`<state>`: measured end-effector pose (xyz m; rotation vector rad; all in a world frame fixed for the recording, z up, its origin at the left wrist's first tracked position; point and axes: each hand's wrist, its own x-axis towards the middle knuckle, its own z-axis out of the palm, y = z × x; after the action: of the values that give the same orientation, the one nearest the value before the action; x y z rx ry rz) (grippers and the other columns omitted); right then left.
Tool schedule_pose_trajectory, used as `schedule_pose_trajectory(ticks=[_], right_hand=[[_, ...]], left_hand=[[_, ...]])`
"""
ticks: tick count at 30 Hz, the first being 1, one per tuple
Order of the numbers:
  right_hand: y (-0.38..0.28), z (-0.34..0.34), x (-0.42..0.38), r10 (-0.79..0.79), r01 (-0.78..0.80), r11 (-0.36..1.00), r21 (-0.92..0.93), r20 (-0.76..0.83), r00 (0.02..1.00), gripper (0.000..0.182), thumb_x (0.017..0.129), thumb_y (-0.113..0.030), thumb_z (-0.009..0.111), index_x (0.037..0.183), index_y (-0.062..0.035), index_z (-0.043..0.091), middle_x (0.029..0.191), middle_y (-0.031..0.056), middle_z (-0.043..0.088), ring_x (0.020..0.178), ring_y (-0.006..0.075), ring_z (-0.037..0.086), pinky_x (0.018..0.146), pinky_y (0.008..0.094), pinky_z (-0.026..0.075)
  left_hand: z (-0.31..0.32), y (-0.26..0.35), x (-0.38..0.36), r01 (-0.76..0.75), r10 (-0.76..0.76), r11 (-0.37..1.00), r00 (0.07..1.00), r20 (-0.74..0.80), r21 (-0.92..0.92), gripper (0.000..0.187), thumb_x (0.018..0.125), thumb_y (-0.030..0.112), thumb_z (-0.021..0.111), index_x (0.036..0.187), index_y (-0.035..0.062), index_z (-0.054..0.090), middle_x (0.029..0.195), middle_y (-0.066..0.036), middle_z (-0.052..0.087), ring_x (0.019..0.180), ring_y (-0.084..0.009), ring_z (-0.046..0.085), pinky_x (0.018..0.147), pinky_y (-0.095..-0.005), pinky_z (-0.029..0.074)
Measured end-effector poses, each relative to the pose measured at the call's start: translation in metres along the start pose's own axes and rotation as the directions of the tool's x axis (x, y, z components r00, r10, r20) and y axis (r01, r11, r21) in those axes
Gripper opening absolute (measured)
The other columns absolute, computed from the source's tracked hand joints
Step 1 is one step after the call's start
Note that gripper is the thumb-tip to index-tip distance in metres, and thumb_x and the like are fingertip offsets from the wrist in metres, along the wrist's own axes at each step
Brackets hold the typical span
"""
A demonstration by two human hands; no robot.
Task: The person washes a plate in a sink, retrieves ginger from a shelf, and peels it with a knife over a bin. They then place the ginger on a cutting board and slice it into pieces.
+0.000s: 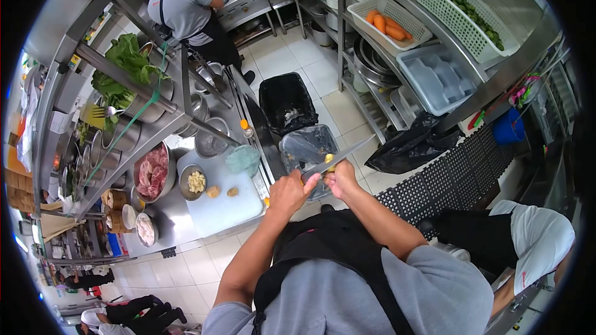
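My left hand (288,193) is wrapped round the handle of a large knife (338,156), whose blade points up and to the right. My right hand (341,180) pinches a small yellowish piece (329,159) against the blade. Both hands are over a bin lined with clear plastic (308,142). On the white cutting board (223,208) to the left are a metal bowl of pale yellow pieces (196,181), two small brownish pieces (213,192) and a crumpled greenish cloth (243,160).
A black-lined bin (287,102) stands beyond. Left are a bowl of raw meat (153,172) and a shelf with leafy greens (127,68). Right, a rack holds carrots (388,25). One person (186,12) works at the stove, another (534,236) stands at right.
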<state>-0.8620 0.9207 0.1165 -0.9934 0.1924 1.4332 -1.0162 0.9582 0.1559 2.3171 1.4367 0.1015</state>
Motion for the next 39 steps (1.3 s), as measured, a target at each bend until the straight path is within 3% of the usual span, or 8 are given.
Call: schedule_pose_trajectory(ticks=[8,12,17,21,27,29,32,39], right_hand=[[0.007,-0.001,0.001,0.011,-0.007,0.997,-0.081,0.055,0.998,0.031,0.102,-0.033,0.037,0.087,-0.0101,0.051,0.068,0.0050,0.053,0.042,0.0087,0.035,0.038,0.0255,0.026],[-0.024,-0.001,-0.013,-0.099,0.105,0.994,-0.024,0.178,0.979,0.038,0.104,-0.036,0.029,0.091,-0.0064,0.049,0.071,0.0113,0.055,0.040,0.0099,0.033,0.038,0.0255,0.027],[-0.037,-0.006,0.001,0.130,-0.162,0.977,0.135,0.219,0.967,0.061,0.095,-0.068,0.043,0.087,-0.0092,0.055,0.075,0.0054,0.056,0.053,0.0115,0.044,0.048,0.0240,0.037],[-0.021,-0.020,0.023,0.229,-0.288,0.947,0.141,0.331,0.915,0.056,0.095,-0.065,0.048,0.087,-0.0106,0.054,0.073,0.0042,0.057,0.053,0.0120,0.048,0.050,0.0249,0.040],[-0.001,-0.013,0.024,0.148,-0.172,0.980,0.104,0.207,0.967,0.047,0.099,-0.056,0.048,0.096,-0.0099,0.055,0.074,0.0042,0.059,0.061,0.0141,0.056,0.054,0.0287,0.049],[0.005,-0.005,0.029,0.172,-0.176,0.971,0.164,0.036,0.984,0.046,0.102,-0.054,0.043,0.103,-0.0088,0.054,0.079,0.0074,0.060,0.069,0.0199,0.061,0.065,0.0376,0.056],[0.019,-0.006,0.037,0.190,-0.199,0.967,0.159,0.073,0.979,0.046,0.103,-0.053,0.042,0.107,-0.0077,0.051,0.086,0.0108,0.061,0.074,0.0248,0.062,0.071,0.0438,0.057],[0.043,-0.010,0.045,0.099,-0.090,0.980,0.176,-0.046,0.994,0.049,0.101,-0.052,0.046,0.103,-0.0037,0.053,0.092,0.0141,0.061,0.081,0.0281,0.063,0.076,0.0424,0.056]], left_hand=[[-0.009,0.007,0.009,-0.038,0.039,0.999,0.998,0.043,-0.008,0.072,0.093,0.068,0.043,0.081,-0.0008,0.062,0.073,-0.027,0.066,0.077,-0.0461,0.066,0.069,-0.0547,0.051],[0.005,-0.053,0.014,0.208,-0.208,0.978,0.956,0.205,0.023,0.084,0.094,0.073,0.032,0.093,-0.0022,0.069,0.093,-0.031,0.068,0.097,-0.0467,0.065,0.084,-0.0533,0.050],[0.000,-0.052,0.011,0.259,-0.248,0.962,0.960,0.130,-0.081,0.080,0.095,0.070,0.035,0.089,-0.0013,0.069,0.089,-0.029,0.069,0.094,-0.0466,0.066,0.082,-0.0536,0.050],[-0.010,-0.023,0.005,0.200,-0.196,0.971,0.980,0.045,-0.131,0.071,0.094,0.067,0.043,0.087,0.0004,0.067,0.083,-0.028,0.068,0.086,-0.0463,0.067,0.076,-0.0538,0.051],[-0.018,0.009,-0.007,-0.039,0.035,0.995,0.999,-0.038,-0.087,0.058,0.091,0.061,0.055,0.089,0.0030,0.060,0.071,-0.022,0.066,0.070,-0.0444,0.066,0.063,-0.0535,0.050],[-0.021,0.016,-0.010,-0.057,0.056,0.995,0.998,-0.023,-0.077,0.058,0.090,0.061,0.056,0.089,0.0031,0.059,0.071,-0.022,0.066,0.070,-0.0441,0.066,0.063,-0.0538,0.050],[-0.019,0.020,-0.010,-0.101,0.100,0.994,0.995,-0.015,-0.048,0.059,0.087,0.063,0.059,0.089,0.0037,0.059,0.072,-0.022,0.067,0.070,-0.0436,0.067,0.062,-0.0537,0.050],[-0.016,0.019,-0.006,-0.164,0.167,0.986,0.979,-0.113,0.041,0.056,0.085,0.061,0.063,0.087,0.0053,0.058,0.068,-0.020,0.066,0.066,-0.0417,0.067,0.058,-0.0514,0.049]])
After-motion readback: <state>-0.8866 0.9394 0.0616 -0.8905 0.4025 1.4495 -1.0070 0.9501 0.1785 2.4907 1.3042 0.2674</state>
